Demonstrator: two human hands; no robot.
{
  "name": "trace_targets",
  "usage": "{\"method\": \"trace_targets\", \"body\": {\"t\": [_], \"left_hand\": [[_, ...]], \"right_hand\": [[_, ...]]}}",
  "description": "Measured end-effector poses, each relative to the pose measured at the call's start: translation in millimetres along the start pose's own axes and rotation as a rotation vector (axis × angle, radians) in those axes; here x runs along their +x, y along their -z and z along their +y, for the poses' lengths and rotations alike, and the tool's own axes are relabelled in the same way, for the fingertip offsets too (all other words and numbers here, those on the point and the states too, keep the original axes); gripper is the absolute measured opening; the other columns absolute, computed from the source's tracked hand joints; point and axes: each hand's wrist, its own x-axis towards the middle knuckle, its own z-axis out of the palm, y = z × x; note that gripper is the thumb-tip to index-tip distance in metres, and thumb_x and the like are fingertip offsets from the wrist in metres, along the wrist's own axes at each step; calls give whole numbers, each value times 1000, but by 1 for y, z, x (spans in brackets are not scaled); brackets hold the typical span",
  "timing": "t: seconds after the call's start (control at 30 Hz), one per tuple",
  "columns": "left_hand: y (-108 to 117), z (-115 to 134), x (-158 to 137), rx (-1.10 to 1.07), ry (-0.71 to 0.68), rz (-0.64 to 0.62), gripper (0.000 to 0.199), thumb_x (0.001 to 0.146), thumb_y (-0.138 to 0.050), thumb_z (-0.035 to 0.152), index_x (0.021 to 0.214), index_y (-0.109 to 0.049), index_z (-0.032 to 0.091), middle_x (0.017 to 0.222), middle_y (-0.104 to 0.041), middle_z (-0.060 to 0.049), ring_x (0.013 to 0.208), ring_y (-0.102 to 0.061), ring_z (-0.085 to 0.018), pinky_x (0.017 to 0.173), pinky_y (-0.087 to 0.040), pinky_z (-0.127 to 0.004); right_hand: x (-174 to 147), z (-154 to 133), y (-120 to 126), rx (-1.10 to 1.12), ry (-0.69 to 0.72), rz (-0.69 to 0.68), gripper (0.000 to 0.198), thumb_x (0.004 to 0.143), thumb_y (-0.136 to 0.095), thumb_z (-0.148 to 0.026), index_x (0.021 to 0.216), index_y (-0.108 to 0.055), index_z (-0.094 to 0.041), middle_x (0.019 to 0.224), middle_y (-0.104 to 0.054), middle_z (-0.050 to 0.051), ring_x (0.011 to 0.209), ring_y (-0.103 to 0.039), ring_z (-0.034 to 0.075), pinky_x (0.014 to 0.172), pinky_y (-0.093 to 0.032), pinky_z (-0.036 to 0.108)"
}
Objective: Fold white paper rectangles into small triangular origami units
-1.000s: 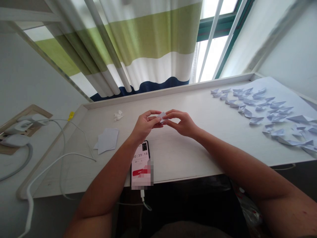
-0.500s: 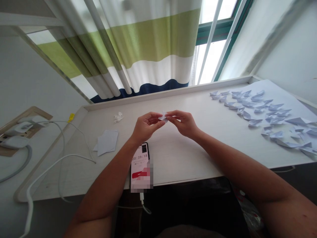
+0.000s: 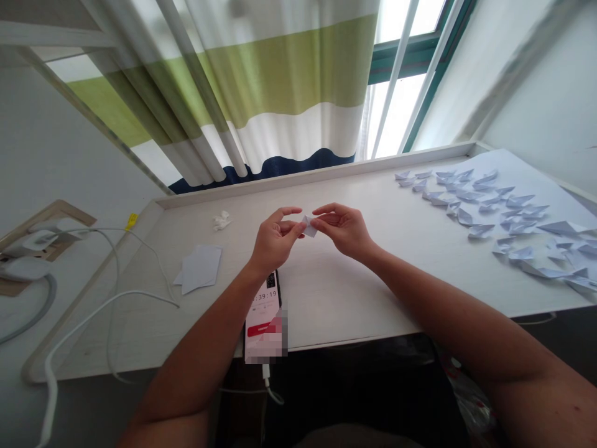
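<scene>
A small folded piece of white paper (image 3: 309, 227) is held up between my two hands, above the middle of the white table. My left hand (image 3: 276, 238) pinches its left side with the thumb, the index finger raised away from it. On the other side, my right hand (image 3: 342, 227) grips the paper's upper right edge between thumb and fingers. The paper shows a pointed top and flat faces; its finer creases are too small to make out.
Several folded paper boats (image 3: 480, 232) lie in rows at the right of the table (image 3: 336, 311). At the left are a stack of paper sheets (image 3: 201, 269), a crumpled tissue (image 3: 222, 220) and white cables (image 3: 112, 295). A plugged-in phone (image 3: 263, 320) lies by the front edge.
The paper has been turned and now shows a flatter, pointed face. My left index finger has lifted off it. The right hand stays on the paper.
</scene>
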Motion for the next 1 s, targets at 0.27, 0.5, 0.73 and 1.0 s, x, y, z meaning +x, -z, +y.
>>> {"method": "trace_targets", "body": {"t": [0.27,0.5,0.73,1.0], "left_hand": [[-2,-2,2,-108,85,-19,38,83,-94,51,97,-84,17,91,-86,-9,85,-82,-24,78,-68,-37],[-6,-4,6,-158,57,45,34,80,-95,50,88,-81,20,88,-80,-4,83,-73,-17,75,-58,-29],[-7,-2,7,-201,65,177,43,73,-100,52,87,-74,21,72,-67,3,62,-57,-10,60,-47,-25],[-7,4,-1,-269,75,48,22,92,-83,38,105,-86,21,102,-85,-7,95,-81,-21,88,-66,-37]], "right_hand": [[-3,-1,-5,-40,23,16,46,80,-95,-58,102,-80,-20,86,-86,7,81,-83,24,79,-69,41],[2,2,-3,-50,15,27,50,77,-95,-62,98,-81,-20,88,-82,6,83,-78,22,81,-68,39],[-4,2,-8,-177,207,24,29,96,-82,-50,90,-79,-22,88,-79,4,82,-75,21,81,-67,40],[-5,5,-3,-749,591,29,13,107,-69,-27,111,-81,-30,111,-79,8,101,-71,27,88,-61,46]]}}
